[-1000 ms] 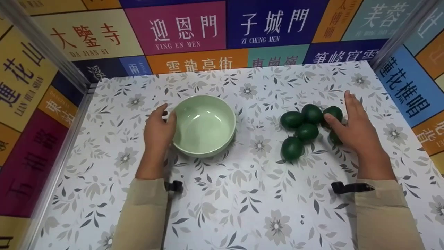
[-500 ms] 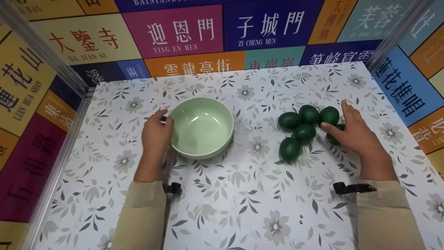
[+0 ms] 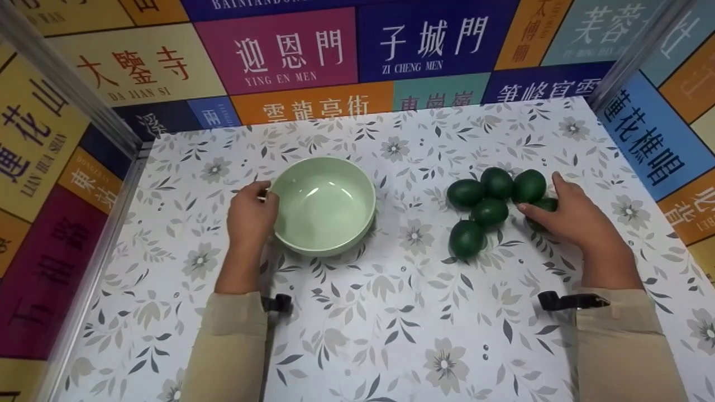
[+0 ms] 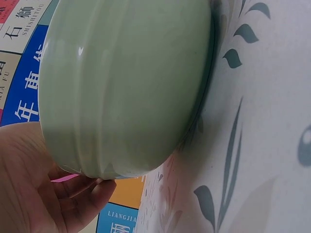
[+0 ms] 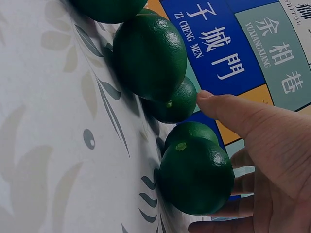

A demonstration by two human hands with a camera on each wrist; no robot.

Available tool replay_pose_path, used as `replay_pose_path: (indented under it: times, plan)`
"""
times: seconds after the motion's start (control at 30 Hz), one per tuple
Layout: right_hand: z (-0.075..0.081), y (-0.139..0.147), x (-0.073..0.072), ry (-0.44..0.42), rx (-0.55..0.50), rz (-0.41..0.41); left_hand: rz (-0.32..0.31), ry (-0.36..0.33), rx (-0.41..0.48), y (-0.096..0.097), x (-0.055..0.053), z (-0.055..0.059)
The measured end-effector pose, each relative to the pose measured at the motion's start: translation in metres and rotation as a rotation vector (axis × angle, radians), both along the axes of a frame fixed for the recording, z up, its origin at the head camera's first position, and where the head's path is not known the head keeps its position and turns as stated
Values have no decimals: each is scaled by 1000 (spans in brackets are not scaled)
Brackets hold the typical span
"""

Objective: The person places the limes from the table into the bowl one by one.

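Observation:
A light green bowl (image 3: 325, 204) stands upright on the left part of the table. My left hand (image 3: 251, 216) holds its left side, thumb at the rim; in the left wrist view the fingertips (image 4: 104, 191) meet the outer wall. On the right, several dark green limes (image 3: 490, 213) lie in a loose cluster. My right hand (image 3: 578, 218) is around the right side of the nearest-right lime (image 5: 197, 177), its thumb apart from the fingers. In the right wrist view the fingers (image 5: 243, 184) reach behind that lime, and the thumb stands off from it.
A white tablecloth (image 3: 357, 324) with grey flowers and leaves covers the table. Panels with coloured signs (image 3: 290, 50) stand behind it and at both sides. A black wrist strap (image 3: 575, 301) sits at my right cuff.
My right hand has lowered and its fingers have drawn closer around the rightmost lime. My left hand has shifted slightly at the rim. Bowl and limes stay where they are.

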State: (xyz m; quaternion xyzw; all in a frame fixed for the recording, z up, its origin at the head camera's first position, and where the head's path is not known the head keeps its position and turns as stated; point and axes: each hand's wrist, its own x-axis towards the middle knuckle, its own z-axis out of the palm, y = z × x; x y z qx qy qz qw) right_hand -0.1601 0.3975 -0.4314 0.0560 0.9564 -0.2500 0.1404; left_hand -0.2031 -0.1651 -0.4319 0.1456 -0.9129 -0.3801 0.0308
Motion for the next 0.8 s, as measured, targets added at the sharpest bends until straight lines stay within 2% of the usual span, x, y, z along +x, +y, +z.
replay_pose_path:
  times: [0.4, 0.67, 0.8]
  plan:
    - [1, 1, 1, -19, 15, 2, -4, -9, 0, -1, 0, -1]
    - [-2, 1, 2, 44, 31, -12, 1, -17, -19, 0, 0, 1]
    - [-3, 1, 3, 32, 34, -21, -4, -28, -21, -1, 1, 2]
